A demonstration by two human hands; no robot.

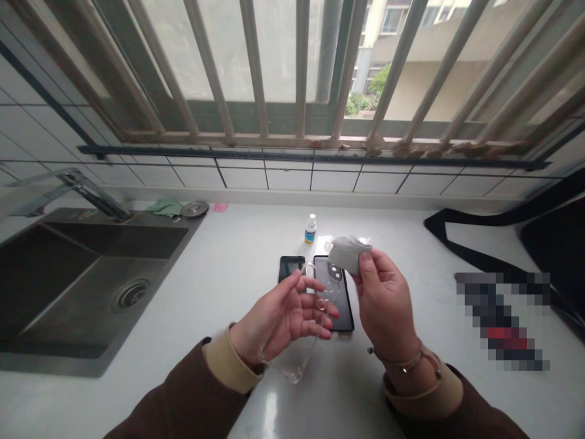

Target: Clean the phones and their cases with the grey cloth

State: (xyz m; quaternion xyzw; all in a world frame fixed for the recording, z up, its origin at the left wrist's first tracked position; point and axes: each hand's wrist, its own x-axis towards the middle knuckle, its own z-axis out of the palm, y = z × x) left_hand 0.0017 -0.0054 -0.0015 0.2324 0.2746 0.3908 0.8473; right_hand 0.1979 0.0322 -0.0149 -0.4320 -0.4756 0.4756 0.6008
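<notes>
Fingers (315, 312) spread, left hand (274, 320) on clear case (295, 373) pointing forward; right hand (384, 302) pinching cloth (350, 253).

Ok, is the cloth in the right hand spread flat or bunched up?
Bunched: the right hand pinches the cloth into a crumpled wad between thumb and fingers.
</notes>
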